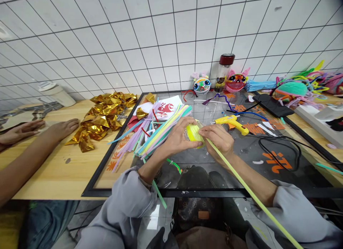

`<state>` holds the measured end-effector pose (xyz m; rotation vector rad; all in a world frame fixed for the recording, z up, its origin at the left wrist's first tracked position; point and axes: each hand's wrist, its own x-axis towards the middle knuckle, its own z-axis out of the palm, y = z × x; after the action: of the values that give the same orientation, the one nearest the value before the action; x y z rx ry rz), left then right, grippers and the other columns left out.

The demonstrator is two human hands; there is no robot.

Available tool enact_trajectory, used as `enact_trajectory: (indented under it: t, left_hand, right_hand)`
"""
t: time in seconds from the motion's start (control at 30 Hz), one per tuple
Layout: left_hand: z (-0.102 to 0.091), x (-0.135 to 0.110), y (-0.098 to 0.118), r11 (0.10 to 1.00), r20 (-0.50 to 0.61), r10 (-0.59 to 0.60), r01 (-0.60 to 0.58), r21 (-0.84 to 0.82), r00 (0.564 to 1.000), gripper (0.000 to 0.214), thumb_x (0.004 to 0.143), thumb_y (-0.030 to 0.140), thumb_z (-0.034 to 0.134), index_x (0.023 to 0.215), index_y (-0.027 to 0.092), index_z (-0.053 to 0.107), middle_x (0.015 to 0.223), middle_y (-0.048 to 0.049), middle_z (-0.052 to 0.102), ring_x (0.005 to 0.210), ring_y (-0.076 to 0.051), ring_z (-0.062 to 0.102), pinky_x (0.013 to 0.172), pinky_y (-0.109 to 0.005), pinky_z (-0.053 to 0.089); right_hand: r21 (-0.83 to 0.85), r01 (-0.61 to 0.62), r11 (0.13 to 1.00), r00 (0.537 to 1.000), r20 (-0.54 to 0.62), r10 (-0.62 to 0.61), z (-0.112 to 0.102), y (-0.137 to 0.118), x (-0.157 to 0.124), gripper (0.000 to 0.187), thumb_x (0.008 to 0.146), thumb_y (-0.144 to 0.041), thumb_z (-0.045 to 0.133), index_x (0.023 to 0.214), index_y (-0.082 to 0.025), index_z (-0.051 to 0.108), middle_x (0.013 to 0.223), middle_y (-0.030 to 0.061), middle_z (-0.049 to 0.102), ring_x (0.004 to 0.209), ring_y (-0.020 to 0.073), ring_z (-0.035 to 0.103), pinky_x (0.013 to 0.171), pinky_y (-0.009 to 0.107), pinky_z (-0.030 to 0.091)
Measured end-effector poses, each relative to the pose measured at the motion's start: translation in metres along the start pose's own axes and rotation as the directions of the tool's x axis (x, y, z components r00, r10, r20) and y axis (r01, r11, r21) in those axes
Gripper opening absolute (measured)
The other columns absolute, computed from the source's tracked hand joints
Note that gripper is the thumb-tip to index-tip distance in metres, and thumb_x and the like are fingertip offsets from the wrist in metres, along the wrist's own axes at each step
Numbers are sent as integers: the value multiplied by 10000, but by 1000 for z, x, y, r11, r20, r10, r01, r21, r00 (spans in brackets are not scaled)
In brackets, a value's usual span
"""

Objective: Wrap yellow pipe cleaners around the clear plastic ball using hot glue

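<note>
Just left of the yellow glue gun point(226, 119), I see the left hand point(178, 135) curled around a rounded, clear form wrapped in bright-yellow fuzzy strands point(194, 133). The right hand point(221, 138) pinches a long, pale-yellow fuzzy strip point(249, 185) at the form; its far end leaves my view at the bottom. Fingers hide much of the form from me. Behind the gun, a clear bottle with a dark-red lid point(224, 74) shows something dark low down, contents or label, I can't tell. Well left of the gun, an opaque white lidded cup point(57, 93) conceals its inside.
</note>
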<state>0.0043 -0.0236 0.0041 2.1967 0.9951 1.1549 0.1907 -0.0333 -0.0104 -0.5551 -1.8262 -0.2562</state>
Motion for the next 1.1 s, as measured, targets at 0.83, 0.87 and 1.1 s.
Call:
enact_trajectory:
  t: [0.83, 0.87, 1.1]
  left_hand:
    - [-3, -2, -5, 988, -12, 99, -97, 120, 995, 524, 698, 272, 806, 1139, 209, 531, 1269, -100, 629, 1212, -261, 614, 1076, -434, 482]
    - [-3, -2, -6, 988, -13, 97, -95, 119, 995, 521, 700, 272, 804, 1139, 210, 532, 1270, -100, 629, 1213, -261, 613, 1076, -435, 482]
    - [-3, -1, -6, 991, -13, 95, -94, 99, 995, 523, 701, 335, 826, 1120, 207, 539, 1264, -103, 627, 1209, -271, 612, 1069, -448, 478]
  right_hand:
    - [-24, 76, 997, 991, 114, -72, -8, -9, 6, 173, 829, -58, 607, 958, -171, 624, 867, 117, 696, 794, 228, 612, 682, 379, 518]
    - [-27, 73, 997, 991, 117, -69, -8, -9, 6, 168, 827, -58, 608, 950, -170, 623, 861, 116, 690, 789, 225, 601, 681, 377, 517]
    - [-50, 58, 997, 993, 107, -53, -7, -12, 3, 190, 831, -37, 575, 947, -177, 628, 823, 90, 676, 765, 207, 596, 673, 344, 508]
